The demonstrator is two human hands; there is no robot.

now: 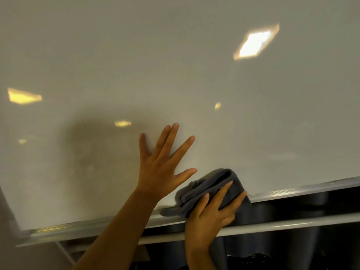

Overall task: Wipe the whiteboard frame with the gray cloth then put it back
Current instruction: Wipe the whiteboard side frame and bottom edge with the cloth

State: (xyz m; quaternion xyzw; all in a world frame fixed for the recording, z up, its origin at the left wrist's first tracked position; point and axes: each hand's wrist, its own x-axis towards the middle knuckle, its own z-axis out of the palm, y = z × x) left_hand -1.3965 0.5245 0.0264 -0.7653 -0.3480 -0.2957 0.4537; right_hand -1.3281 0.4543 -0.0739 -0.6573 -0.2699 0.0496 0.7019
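A large white whiteboard fills most of the view, with a silver frame along its bottom edge. My left hand lies flat on the board surface with its fingers spread and holds nothing. Just to its right, my right hand presses a folded gray cloth against the bottom frame. The cloth covers the frame there and overlaps the lower edge of the board.
A light-coloured tray rail runs below the frame, with dark space between and beneath them. Ceiling lights reflect in the glossy board. The board's left edge slants up at the far left.
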